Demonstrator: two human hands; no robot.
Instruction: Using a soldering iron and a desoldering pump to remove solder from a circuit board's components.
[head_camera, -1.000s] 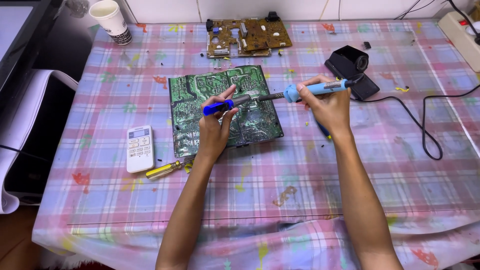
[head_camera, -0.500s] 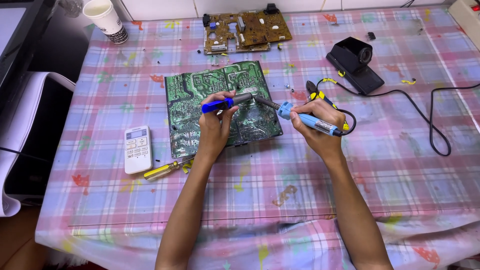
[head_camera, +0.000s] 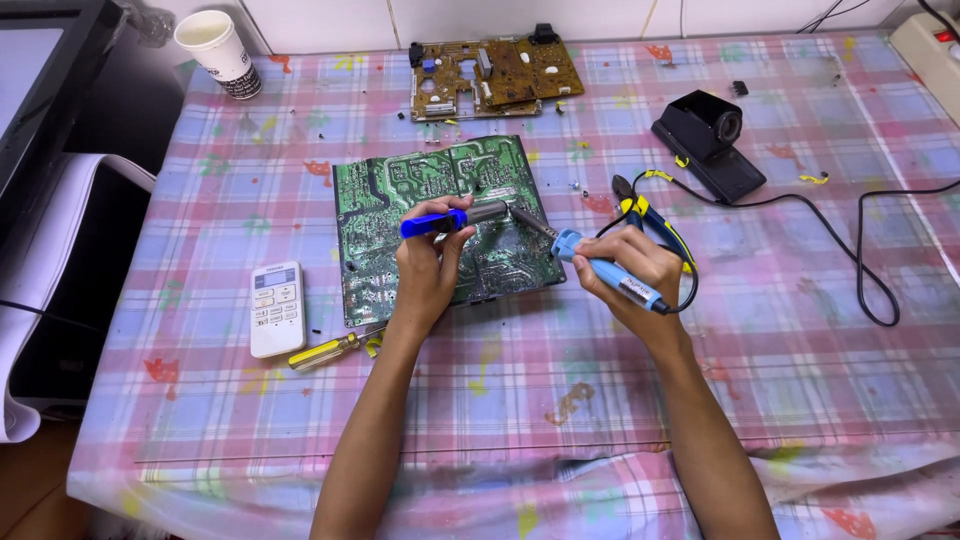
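Observation:
A green circuit board (head_camera: 400, 190) lies solder side up in the middle of the table. My left hand (head_camera: 425, 268) rests on it and grips a blue-handled desoldering pump (head_camera: 450, 219), its grey barrel pointing right. My right hand (head_camera: 635, 268) holds a light-blue soldering iron (head_camera: 605, 272) like a pen, just off the board's right edge. The iron's metal tip (head_camera: 530, 220) slants up-left onto the board and meets the pump's nozzle.
A brown circuit board (head_camera: 490, 75) lies at the back, a paper cup (head_camera: 217, 48) far left. A black iron stand (head_camera: 708, 140) with a looping cord (head_camera: 870, 290) is at right. Yellow-blue cutters (head_camera: 645, 215), a white remote (head_camera: 276, 307) and a yellow screwdriver (head_camera: 325, 351) lie nearby.
My right hand swung the soldering iron down from level above the board to a pen grip, tip now on the board near the pump. The left hand stayed put.

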